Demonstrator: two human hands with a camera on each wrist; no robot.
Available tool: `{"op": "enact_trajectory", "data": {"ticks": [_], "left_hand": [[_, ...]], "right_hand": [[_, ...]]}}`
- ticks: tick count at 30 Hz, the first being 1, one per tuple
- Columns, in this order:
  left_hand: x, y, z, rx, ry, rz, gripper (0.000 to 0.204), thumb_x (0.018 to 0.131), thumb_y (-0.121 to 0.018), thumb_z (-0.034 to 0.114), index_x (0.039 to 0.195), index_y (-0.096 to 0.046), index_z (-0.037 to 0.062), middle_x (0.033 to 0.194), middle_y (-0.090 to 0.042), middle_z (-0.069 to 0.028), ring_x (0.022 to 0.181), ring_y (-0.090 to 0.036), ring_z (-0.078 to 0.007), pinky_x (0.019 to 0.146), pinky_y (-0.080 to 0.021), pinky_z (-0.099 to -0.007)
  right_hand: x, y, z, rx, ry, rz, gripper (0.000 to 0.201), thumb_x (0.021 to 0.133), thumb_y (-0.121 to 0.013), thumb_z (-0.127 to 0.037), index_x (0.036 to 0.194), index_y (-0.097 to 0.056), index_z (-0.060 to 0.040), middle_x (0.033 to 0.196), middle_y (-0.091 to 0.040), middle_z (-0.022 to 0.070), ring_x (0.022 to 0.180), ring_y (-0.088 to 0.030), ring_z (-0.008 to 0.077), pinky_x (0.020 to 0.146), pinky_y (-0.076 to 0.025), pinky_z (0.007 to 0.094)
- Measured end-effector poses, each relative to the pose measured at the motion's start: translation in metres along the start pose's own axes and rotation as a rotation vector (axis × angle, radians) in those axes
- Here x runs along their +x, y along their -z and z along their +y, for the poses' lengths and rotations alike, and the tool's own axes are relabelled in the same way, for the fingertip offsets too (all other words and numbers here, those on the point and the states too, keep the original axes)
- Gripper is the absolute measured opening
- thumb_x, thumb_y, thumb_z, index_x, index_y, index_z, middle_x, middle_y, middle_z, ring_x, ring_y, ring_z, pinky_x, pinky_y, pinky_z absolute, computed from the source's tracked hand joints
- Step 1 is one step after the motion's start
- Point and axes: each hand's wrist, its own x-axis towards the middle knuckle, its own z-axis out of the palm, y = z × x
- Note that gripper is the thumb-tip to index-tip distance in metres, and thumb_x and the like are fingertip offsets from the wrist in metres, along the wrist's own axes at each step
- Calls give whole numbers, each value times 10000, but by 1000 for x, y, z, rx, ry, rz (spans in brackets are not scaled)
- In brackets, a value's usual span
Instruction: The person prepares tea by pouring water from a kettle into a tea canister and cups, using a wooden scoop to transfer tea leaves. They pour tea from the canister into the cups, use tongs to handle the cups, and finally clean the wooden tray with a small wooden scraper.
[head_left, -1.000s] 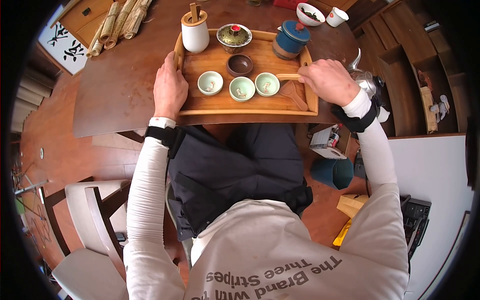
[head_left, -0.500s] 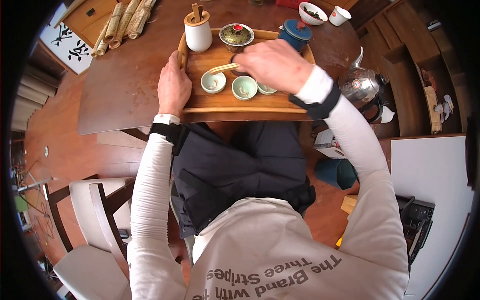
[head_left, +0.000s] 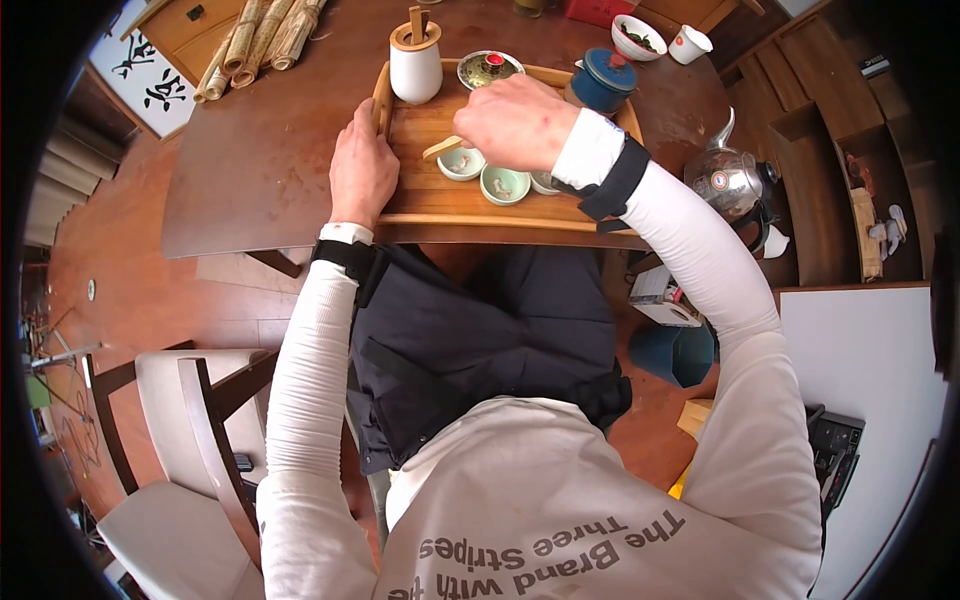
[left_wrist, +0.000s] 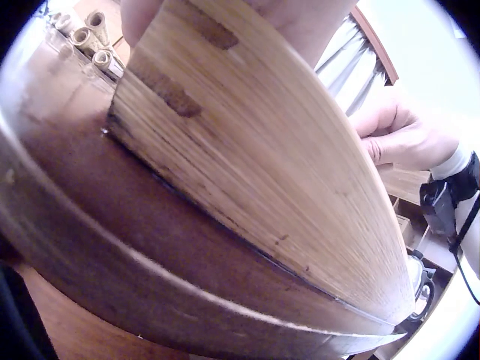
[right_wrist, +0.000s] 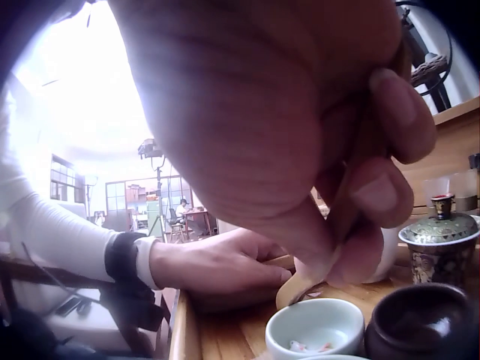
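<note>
In the head view my left hand (head_left: 362, 170) grips the left wall of a bamboo tray (head_left: 490, 222), thumb inside and fingers outside. My right hand (head_left: 515, 120) pinches light wooden tongs (head_left: 443, 148) between thumb and fingers. Their tips (right_wrist: 294, 291) are right at the rim of the left pale green cup (right_wrist: 315, 330), seen close in the right wrist view. Beside it are a second green cup (head_left: 505, 185) and a third (head_left: 543, 183), partly covered by my wrist. A dark brown cup (right_wrist: 420, 319) is hidden from the head view by my right hand.
Along the tray's back stand a white canister (head_left: 416, 75) with wooden tools, a lidded bowl (head_left: 485, 72) and a blue pot (head_left: 603, 82). A kettle (head_left: 728, 185) is right of the tray. Bamboo rolls (head_left: 265, 40) lie at the back left; a bowl of leaves (head_left: 638, 38) sits back right.
My right hand has carried the tongs from the tray's right side leftward over the cups to the left cup. My left hand has kept its place on the tray wall.
</note>
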Motion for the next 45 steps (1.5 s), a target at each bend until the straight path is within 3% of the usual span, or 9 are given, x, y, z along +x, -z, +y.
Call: {"op": "enact_trajectory", "data": {"ticks": [10,12,13,19,22,24,27,28,45], "left_hand": [[0,0,2,32,-9,-20,482,923,-561,26,1395,-467,-2,1165,-668,-245,1114,-610,-423,957,-492,-517],[0,0,-1,23,1,-16,483,923,-563,26,1394,-465,-2,1163,-668,-245,1112,-610,-423,956,-492,-515],[0,-1,-3,31,-18,-9,486,922,-563,26,1396,-462,-3,1163,-667,-245,1110,-610,-423,955,-492,-515],[1,0,-2,41,-12,-20,498,919,-565,26,1404,-457,-3,1164,-665,-249,1110,-608,-422,958,-489,-516],[-1,1,2,30,-11,-31,509,918,-566,26,1414,-453,-1,1173,-663,-251,1115,-607,-424,962,-487,-516],[0,1,2,32,12,-44,517,922,-563,26,1426,-451,5,1192,-659,-256,1124,-603,-428,966,-485,-516],[-1,1,1,30,17,-37,511,925,-561,27,1425,-455,9,1194,-658,-258,1124,-605,-431,966,-485,-519],[-1,0,1,28,15,-39,511,925,-561,27,1425,-455,9,1194,-658,-258,1124,-605,-431,966,-485,-519],[1,-2,-2,29,-9,-26,494,931,-564,34,1417,-475,27,1164,-660,-279,1109,-617,-442,954,-494,-522]], "right_hand": [[-18,1,22,37,-99,-36,137,902,-656,-177,877,-720,-58,823,-710,160,815,-696,362,690,-544,477],[-31,-1,33,164,-151,231,175,932,-655,-223,974,-741,-77,863,-721,143,829,-694,363,707,-543,477],[-35,-5,44,142,-175,175,217,953,-651,-262,1044,-742,-87,892,-727,128,844,-687,366,727,-541,479],[-85,-6,67,179,-337,190,217,982,-607,-281,982,-737,-107,914,-729,163,873,-700,383,786,-556,492],[-110,-4,70,166,-391,75,211,987,-608,-277,982,-731,-106,919,-722,176,878,-693,391,790,-552,498],[-122,-13,73,260,-474,148,198,984,-613,-259,983,-716,-90,904,-707,202,885,-682,410,795,-544,514],[-138,-33,71,279,-450,85,236,980,-623,-200,1084,-720,-11,909,-691,243,874,-661,437,756,-517,502],[-143,-42,74,325,-469,112,183,979,-613,-211,1002,-720,-64,903,-695,231,894,-666,445,796,-532,533],[-166,-42,56,391,-520,19,194,941,-636,-181,938,-748,-22,895,-708,233,875,-685,423,812,-546,505]]}}
